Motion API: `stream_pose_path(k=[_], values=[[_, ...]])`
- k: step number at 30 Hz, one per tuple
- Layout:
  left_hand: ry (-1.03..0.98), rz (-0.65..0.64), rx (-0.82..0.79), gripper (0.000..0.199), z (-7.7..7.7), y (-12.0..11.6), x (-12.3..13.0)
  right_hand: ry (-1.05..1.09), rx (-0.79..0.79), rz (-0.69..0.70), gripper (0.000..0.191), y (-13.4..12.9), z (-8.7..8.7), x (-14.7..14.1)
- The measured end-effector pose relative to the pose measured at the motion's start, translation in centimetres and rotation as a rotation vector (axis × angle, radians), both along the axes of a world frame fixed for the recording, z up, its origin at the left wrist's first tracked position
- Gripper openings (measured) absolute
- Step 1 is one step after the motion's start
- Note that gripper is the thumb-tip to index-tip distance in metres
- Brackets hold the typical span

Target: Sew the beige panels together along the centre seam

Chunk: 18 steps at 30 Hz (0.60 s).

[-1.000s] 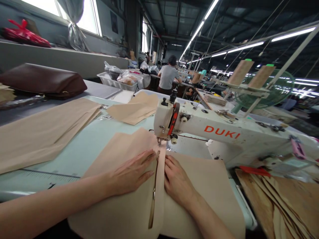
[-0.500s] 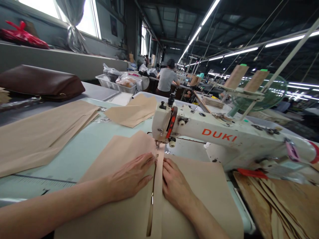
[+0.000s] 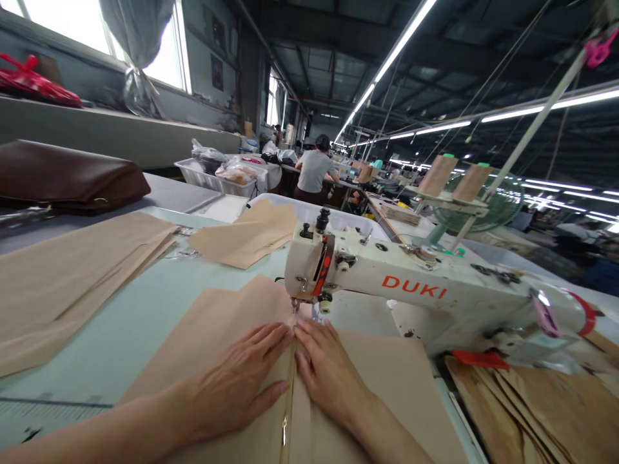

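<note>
A beige sheet [image 3: 193, 348] lies under the needle area of a white sewing machine [image 3: 367, 270] marked DUKI. A narrow zipper with a metal pull [image 3: 284, 430] runs down its middle beside a beige strip [image 3: 300, 419]. My left hand [image 3: 236, 374] rests flat on the sheet left of the zipper, thumb apart from the fingers. On the other side, my right hand [image 3: 331, 370] lies over the strip, its fingers stretched toward the presser foot [image 3: 294, 305]. The fingertips of both hands nearly meet just in front of the foot.
More beige pieces [image 3: 72, 270] lie at the left, with another [image 3: 246, 235] behind the sheet. A brown leather item [image 3: 68, 174] is at the far left. Stacked brown pieces [image 3: 556, 406] sit at the lower right. Beyond, a person [image 3: 314, 171] sits near a white basket [image 3: 217, 180].
My right hand has shifted from beside the strip onto it, closer to my left hand. The dark gap along the zipper has narrowed. The whole view has tilted slightly upward.
</note>
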<state>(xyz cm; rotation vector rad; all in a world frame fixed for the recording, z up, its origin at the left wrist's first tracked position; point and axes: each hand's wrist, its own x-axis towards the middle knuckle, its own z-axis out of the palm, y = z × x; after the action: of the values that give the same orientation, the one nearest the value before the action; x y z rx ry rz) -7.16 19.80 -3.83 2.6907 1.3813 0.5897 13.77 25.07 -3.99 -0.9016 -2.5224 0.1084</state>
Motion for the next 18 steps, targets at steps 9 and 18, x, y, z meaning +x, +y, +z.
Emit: stream_pose_path(k=[9,18], values=[[-0.033,0.009,0.070,0.062,-0.9,1.8,0.1,-0.093,0.103,-0.006,0.044,2.3,-1.3,0.3],[-0.009,0.043,0.179,0.084,-2.3,1.5,-0.6,-0.093,0.142,-0.035,0.049,1.7,-2.5,0.1]])
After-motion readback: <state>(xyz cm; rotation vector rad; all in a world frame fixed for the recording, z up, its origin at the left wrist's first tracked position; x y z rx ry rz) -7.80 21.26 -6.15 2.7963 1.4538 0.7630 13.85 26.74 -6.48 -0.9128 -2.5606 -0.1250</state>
